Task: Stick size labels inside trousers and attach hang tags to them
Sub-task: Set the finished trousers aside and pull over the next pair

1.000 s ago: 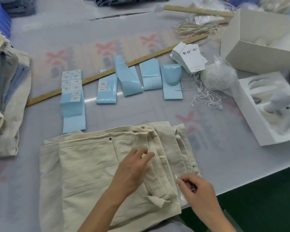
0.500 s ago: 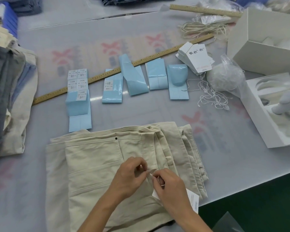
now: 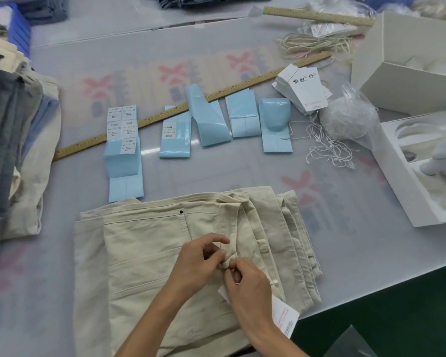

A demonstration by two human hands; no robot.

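Folded beige trousers lie on the table in front of me. My left hand pinches a small fold of the trousers' fabric near the waistband. My right hand meets it from the right, its fingers curled on the string of a white hang tag that lies under my wrist. A small white string end shows beside my right hand. Blue sheets of size labels lie in a row beyond the trousers.
A stack of white hang tags, loose strings and a plastic bag lie at the right. Two open white boxes stand at the far right. A wooden ruler crosses the table. Folded garments are piled at the left.
My right hand came from the trousers' right edge to meet my left hand, bringing the hang tag. My left hand went from lying flat to pinching the fabric.
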